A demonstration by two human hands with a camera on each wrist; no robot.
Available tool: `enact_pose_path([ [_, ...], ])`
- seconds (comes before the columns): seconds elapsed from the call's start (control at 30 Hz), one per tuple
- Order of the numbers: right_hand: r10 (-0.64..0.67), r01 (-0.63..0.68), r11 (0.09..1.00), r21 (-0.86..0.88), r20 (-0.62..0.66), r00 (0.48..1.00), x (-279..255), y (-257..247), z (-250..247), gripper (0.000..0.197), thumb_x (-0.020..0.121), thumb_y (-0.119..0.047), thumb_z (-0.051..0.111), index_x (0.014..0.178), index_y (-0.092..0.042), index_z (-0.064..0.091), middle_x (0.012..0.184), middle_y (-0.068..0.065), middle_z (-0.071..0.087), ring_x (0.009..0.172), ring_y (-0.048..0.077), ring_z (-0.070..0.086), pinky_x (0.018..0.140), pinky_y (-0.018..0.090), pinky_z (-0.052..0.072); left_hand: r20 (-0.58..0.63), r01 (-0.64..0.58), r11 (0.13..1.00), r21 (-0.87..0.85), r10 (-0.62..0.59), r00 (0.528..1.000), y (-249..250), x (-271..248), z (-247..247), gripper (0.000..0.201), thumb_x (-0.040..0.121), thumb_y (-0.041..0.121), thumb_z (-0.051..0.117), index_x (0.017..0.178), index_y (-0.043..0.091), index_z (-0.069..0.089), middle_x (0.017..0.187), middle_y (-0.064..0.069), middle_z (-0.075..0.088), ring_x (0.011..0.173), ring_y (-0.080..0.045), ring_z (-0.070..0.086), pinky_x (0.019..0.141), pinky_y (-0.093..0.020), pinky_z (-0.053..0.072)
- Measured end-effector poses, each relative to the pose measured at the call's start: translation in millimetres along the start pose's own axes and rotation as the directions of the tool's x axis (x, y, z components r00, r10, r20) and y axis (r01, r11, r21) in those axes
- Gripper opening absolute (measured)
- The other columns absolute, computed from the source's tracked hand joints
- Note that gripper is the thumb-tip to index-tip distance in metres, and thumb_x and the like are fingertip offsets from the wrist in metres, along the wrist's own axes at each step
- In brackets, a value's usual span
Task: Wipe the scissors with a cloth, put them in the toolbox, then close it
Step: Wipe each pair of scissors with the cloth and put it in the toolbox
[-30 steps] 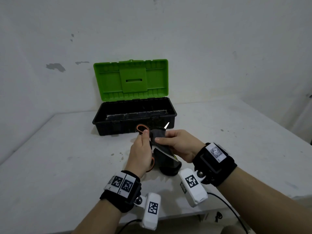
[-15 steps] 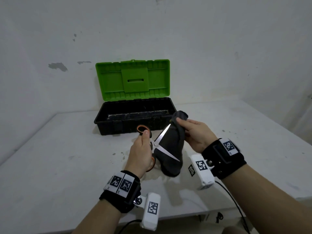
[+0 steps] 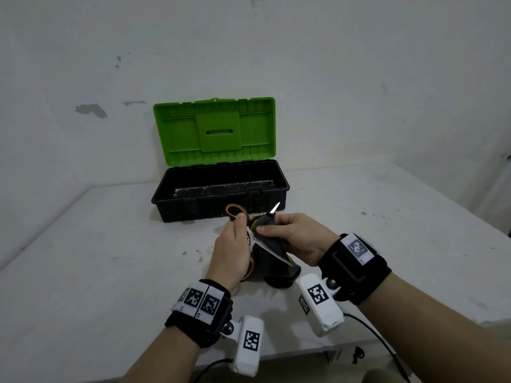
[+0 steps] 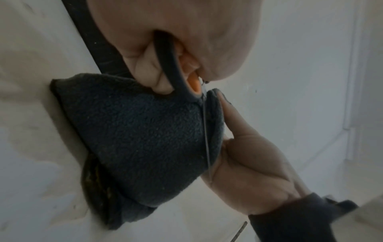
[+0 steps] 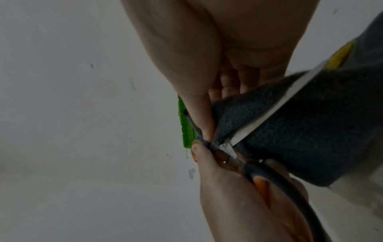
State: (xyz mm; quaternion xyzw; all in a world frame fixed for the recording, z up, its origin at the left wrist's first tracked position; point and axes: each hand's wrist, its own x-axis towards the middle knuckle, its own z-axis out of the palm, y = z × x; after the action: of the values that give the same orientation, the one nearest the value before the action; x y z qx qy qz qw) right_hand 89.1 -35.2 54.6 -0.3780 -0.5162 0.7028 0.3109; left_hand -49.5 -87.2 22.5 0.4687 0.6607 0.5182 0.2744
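Toolbox (image 3: 221, 200) just beyond hands, green lid (image 3: 214, 131) upright, open; interior mostly dark, contents unreadable

Dark cloth (image 3: 269, 259) between hands, pinched round upper blade by right hand (image 3: 296, 239); lower end droops toward table (image 3: 83, 272), could snag

Scissors (image 3: 272, 251) splayed open, left hand (image 3: 232, 252) gripping orange-lined loops; bare edges near right fingertips (image 5: 204, 131), cut risk if pinch slides

Wrapped blade hidden except tip; pivot hidden

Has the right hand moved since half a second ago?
Yes. The right hand slid the cloth down the blade, toward the left hand, away from the toolbox.
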Motion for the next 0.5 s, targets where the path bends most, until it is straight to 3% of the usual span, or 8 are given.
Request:
enact_pose_path([
  [0.07, -0.001, 0.001, 1.000, 0.017, -0.015, 1.000, -1, 0, 2, 0.024, 0.085, -0.002, 0.069, 0.107, 0.006, 0.065, 0.086, 0.014, 0.070, 0.068, 0.016, 0.069, 0.062, 0.022, 0.056, 0.008, 0.006, 1.000, -0.008, -0.006, 1.000, -3, 0, 0, 0.052, 0.104, 0.053, 0.023, 0.094, 0.021, 0.063, 0.091, 0.000, 0.066, 0.092, -0.016, 0.062, 0.087, -0.039, 0.047],
  [0.13, -0.006, 0.008, 0.999, 0.047, -0.041, 0.999, -1, -2, 1, 0.016, 0.086, -0.002, 0.069, 0.101, 0.003, 0.068, 0.082, 0.012, 0.071, 0.066, 0.015, 0.069, 0.060, 0.021, 0.055, 0.016, 0.011, 1.000, -0.025, -0.011, 1.000, -4, 1, 0, 0.051, 0.102, 0.057, 0.023, 0.090, 0.026, 0.061, 0.080, 0.004, 0.061, 0.084, -0.017, 0.060, 0.087, -0.044, 0.048],
  [0.27, -0.024, 0.037, 0.991, 0.125, -0.105, 0.994, 1, -10, -5, 0.011, 0.087, -0.003, 0.068, 0.098, 0.001, 0.069, 0.079, 0.013, 0.072, 0.064, 0.017, 0.070, 0.061, 0.024, 0.057, 0.032, 0.038, 0.997, -0.074, -0.035, 0.999, 0, 0, -1, 0.049, 0.101, 0.060, 0.026, 0.076, 0.028, 0.053, 0.064, 0.007, 0.047, 0.063, -0.016, 0.046, 0.075, -0.043, 0.042],
  [0.33, -0.032, 0.047, 0.990, 0.132, -0.116, 0.993, 1, -11, -5, 0.009, 0.088, -0.003, 0.067, 0.096, 0.000, 0.069, 0.078, 0.012, 0.072, 0.064, 0.017, 0.070, 0.060, 0.024, 0.057, 0.050, 0.044, 0.992, -0.122, -0.038, 0.998, 2, -1, -1, 0.053, 0.094, 0.067, 0.028, 0.079, 0.025, 0.055, 0.063, -0.002, 0.049, 0.061, -0.023, 0.048, 0.074, -0.055, 0.044],
  [0.4, -0.040, 0.058, 0.988, 0.141, -0.124, 0.991, 1, -11, -4, 0.006, 0.088, -0.004, 0.067, 0.093, -0.002, 0.070, 0.076, 0.010, 0.073, 0.063, 0.017, 0.070, 0.061, 0.023, 0.057, 0.074, 0.076, 0.984, -0.158, -0.065, 0.995, 0, 2, -1, 0.060, 0.085, 0.074, 0.029, 0.087, 0.023, 0.061, 0.076, -0.022, 0.054, 0.073, -0.045, 0.053, 0.081, -0.067, 0.045],
  [0.43, -0.045, 0.063, 0.988, 0.141, -0.130, 0.990, 1, -11, -4, 0.006, 0.088, -0.004, 0.067, 0.093, -0.003, 0.070, 0.075, 0.010, 0.073, 0.063, 0.017, 0.070, 0.061, 0.023, 0.058, 0.070, 0.076, 0.981, -0.176, -0.065, 0.995, 0, 3, -1, 0.057, 0.083, 0.075, 0.031, 0.083, 0.027, 0.062, 0.074, -0.022, 0.053, 0.071, -0.046, 0.052, 0.076, -0.064, 0.045],
  [0.5, -0.051, 0.069, 0.990, 0.125, -0.138, 0.989, 1, -12, -4, 0.005, 0.088, -0.004, 0.067, 0.092, -0.003, 0.069, 0.075, 0.010, 0.073, 0.063, 0.016, 0.070, 0.061, 0.023, 0.058, 0.044, 0.059, 0.980, -0.190, -0.052, 0.998, 0, 5, -3, 0.049, 0.090, 0.069, 0.034, 0.067, 0.032, 0.056, 0.058, -0.001, 0.045, 0.055, -0.025, 0.044, 0.064, -0.045, 0.039],
])
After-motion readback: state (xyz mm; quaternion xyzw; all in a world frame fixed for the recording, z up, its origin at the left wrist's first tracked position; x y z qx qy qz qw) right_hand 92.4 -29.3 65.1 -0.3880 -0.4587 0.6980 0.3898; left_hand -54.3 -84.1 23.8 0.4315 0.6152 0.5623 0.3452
